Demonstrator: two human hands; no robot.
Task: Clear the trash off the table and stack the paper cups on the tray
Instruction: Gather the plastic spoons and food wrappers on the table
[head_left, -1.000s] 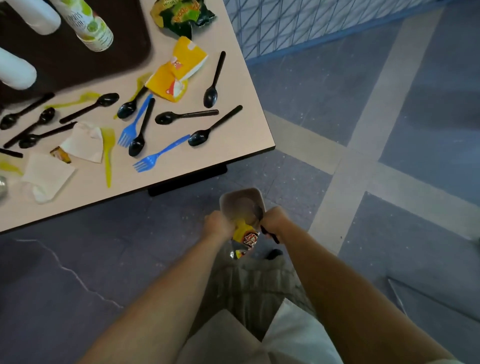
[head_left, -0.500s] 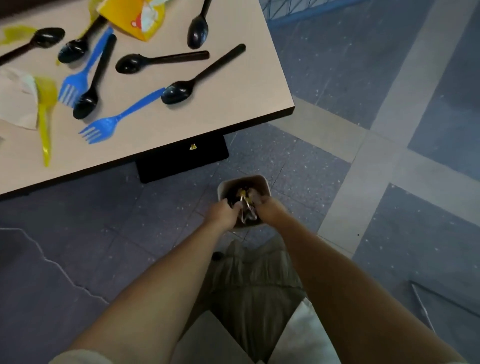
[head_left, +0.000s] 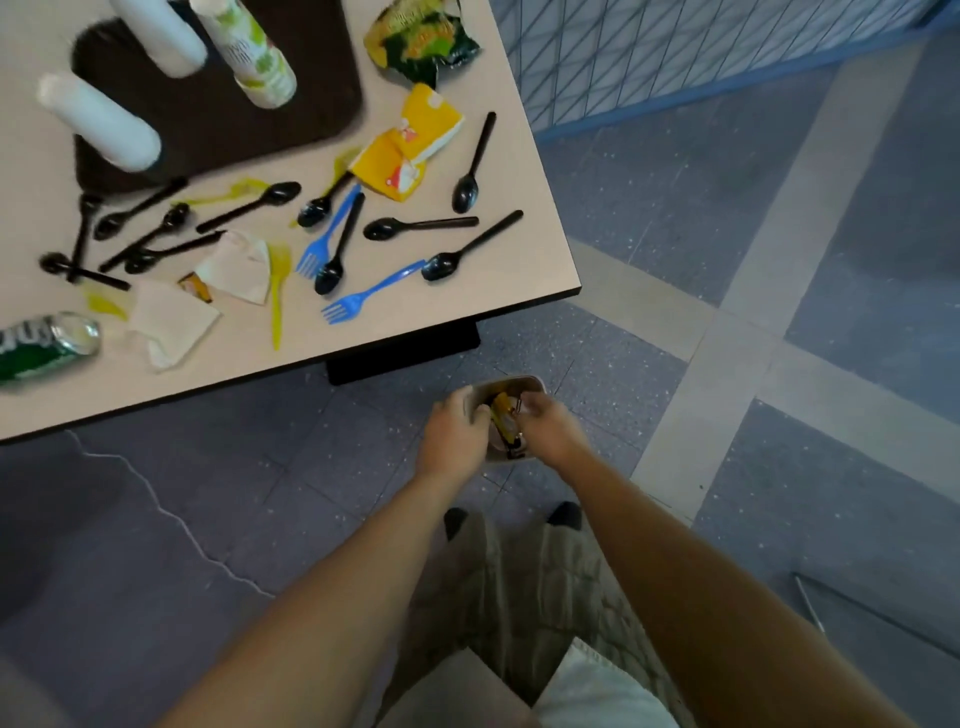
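Low in the middle of the frame, both hands meet over a small tan bin (head_left: 524, 385) on the floor, just off the near corner of the desk (head_left: 550, 270). The left hand (head_left: 457, 434) is curled over the bin's near-left rim, apparently steadying it. The right hand (head_left: 553, 428) is curled at the right rim with its fingers by a yellow wrapper (head_left: 503, 410) standing in the opening; whether it grips the wrapper or only pushes it, I cannot tell.

This looks like stuffing trash down. To do it well, keep the left hand bracing the rim so the light bin does not tip, and press the wrapper straight down below the rim so it will not spring back out.

Plenty remains. On the desk, upper left of the frame, the dark tray (head_left: 218, 114) carries white paper cups (head_left: 98, 122) and a green-printed cup (head_left: 249, 52). Below and right of it lie black spoons (head_left: 421, 224), blue forks (head_left: 371, 293), napkins (head_left: 171, 322), a yellow packet (head_left: 408, 148), a green snack bag (head_left: 421, 39) and a can (head_left: 39, 343) at the left edge.

Several spoons sit near the desk's right edge, so sweep inward, not outward. The floor around the bin is open; the person's feet stand just behind it.
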